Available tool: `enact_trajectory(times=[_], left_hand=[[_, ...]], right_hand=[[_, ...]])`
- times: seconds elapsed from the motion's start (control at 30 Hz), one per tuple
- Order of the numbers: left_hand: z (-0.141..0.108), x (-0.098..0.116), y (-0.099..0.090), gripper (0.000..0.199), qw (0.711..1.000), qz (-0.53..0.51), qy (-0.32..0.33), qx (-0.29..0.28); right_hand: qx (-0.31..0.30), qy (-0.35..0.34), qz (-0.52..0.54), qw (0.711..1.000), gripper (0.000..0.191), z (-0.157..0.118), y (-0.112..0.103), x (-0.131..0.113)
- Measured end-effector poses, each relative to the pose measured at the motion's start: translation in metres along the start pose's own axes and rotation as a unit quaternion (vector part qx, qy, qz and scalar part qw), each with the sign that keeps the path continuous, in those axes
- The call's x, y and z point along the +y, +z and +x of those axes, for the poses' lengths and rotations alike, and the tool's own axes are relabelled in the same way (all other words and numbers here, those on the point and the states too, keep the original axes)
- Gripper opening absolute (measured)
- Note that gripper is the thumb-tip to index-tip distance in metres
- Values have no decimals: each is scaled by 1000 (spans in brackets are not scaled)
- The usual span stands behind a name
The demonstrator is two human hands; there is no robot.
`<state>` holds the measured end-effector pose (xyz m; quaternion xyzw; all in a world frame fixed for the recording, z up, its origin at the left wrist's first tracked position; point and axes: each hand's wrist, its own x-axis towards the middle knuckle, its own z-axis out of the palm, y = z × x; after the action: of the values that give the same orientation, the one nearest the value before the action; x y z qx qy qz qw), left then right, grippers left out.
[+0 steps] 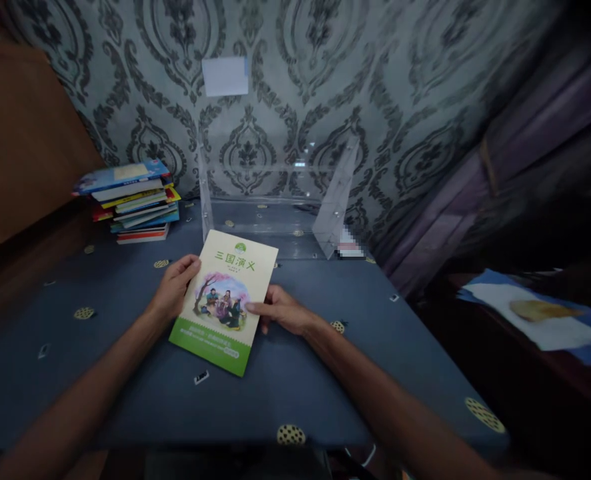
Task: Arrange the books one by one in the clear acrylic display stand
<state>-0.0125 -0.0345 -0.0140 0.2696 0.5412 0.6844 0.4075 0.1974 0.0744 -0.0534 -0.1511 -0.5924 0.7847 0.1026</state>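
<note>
A book (224, 300) with a cream and green cover and a painted scene of figures under a blossoming tree is held tilted above the table. My left hand (178, 283) grips its left edge, the fingers partly hidden behind it. On the right edge, my right hand (281, 310) has its thumb lying on the cover and the other fingers behind. Beyond the book stands a clear plastic rack (333, 213) with transparent side panels, near the wall.
A stack of books (138, 200) rises at the table's back left, beside a brown wooden panel (25, 140). The table (125, 400) has a dark blue pineapple-print cover. Right of it are a purple curtain (450, 187) and a blue and white sheet (540, 313).
</note>
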Motion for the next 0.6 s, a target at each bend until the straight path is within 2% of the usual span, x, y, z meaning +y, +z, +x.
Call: enact_trajectory(times=[0.1, 0.27, 0.4, 0.47, 0.6], left_hand=[[-5, 3, 0, 40, 999, -4, -34, -32], [-12, -2, 0, 61, 978, 83, -103, -160], [-18, -10, 3, 70, 957, 143, -89, -234], [-21, -15, 3, 72, 957, 154, -65, -239], [-23, -25, 3, 76, 970, 157, -15, -187]], right_hand=[[16, -32, -11, 999, 51, 0, -3, -4], [91, -117, -46, 988, 54, 0, -14, -14], [107, -159, -75, 979, 52, -8, -17, -29], [101, -179, -83, 975, 50, -13, -17, -37], [97, -215, -112, 965, 45, -22, -14, -49]])
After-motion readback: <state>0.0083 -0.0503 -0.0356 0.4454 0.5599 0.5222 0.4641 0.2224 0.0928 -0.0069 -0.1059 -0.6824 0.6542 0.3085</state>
